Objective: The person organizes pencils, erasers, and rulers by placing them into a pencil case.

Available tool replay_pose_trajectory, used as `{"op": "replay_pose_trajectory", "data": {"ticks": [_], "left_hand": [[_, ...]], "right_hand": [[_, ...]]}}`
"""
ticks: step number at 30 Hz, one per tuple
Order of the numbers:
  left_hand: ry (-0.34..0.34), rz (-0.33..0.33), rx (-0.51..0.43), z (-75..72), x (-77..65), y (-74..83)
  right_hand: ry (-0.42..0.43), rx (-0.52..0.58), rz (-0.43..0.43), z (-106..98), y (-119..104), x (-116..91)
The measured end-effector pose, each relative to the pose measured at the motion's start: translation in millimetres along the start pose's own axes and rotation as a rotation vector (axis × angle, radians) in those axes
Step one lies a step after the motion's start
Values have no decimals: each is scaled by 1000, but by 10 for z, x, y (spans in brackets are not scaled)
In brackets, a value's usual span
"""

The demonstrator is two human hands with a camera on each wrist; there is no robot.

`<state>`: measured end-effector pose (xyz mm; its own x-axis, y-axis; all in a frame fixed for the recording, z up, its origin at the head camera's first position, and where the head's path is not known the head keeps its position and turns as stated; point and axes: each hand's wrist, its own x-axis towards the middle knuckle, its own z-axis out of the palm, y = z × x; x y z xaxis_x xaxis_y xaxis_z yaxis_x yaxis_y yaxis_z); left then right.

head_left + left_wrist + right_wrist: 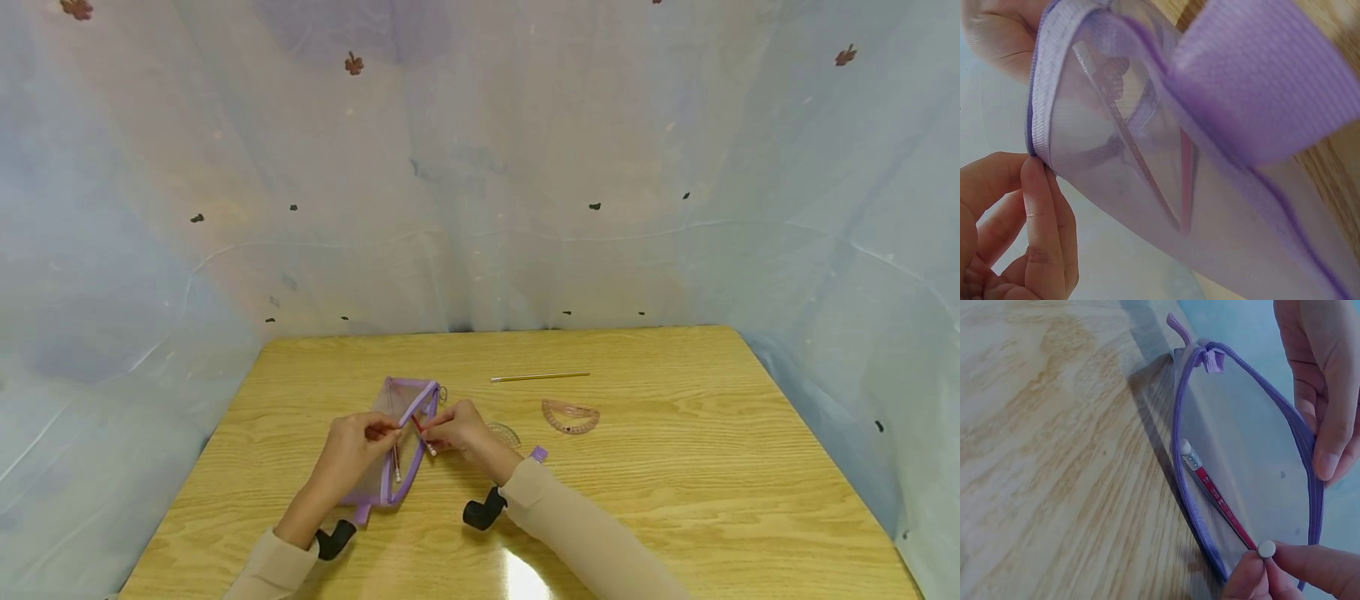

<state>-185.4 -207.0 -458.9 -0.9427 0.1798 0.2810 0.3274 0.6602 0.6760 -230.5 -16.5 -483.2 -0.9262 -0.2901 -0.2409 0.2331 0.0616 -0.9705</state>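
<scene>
A purple-edged, see-through mesh pencil case (pixel 370 485) lies on the table with its zip opening spread. At the rim of that opening, my left hand (pixel 352 446) pinches the edge between thumb and fingers. My right hand (pixel 459 429) pinches a pencil near its white eraser end (pixel 1266 549), at the mouth of the case. Its shaft points into the case, mostly hidden behind the fingers in the right wrist view. Inside rests a red pencil (pixel 1215 493) with a white eraser. Through the mesh, the left wrist view shows two pencil shafts meeting low down.
Beyond the hands lies a yellow-and-black striped pencil (pixel 540 377). A pinkish protractor (pixel 551 419) is to the right, and a clear protractor (pixel 506 433) sits partly behind my right wrist. A pale curtain (pixel 480 275) hangs behind the wooden table (pixel 675 500).
</scene>
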Motion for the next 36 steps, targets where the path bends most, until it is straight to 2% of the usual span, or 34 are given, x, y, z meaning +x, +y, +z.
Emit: {"op": "replay_pose_trajectory", "data": {"ticks": [17, 30, 36], "left_hand": [[3, -10, -6, 1, 8, 14], [9, -4, -10, -3, 1, 14], [9, -4, -7, -1, 2, 18]], "right_hand": [[6, 19, 34, 100, 12, 3], [19, 14, 23, 168, 29, -1], [-1, 58, 6, 193, 58, 5]]}}
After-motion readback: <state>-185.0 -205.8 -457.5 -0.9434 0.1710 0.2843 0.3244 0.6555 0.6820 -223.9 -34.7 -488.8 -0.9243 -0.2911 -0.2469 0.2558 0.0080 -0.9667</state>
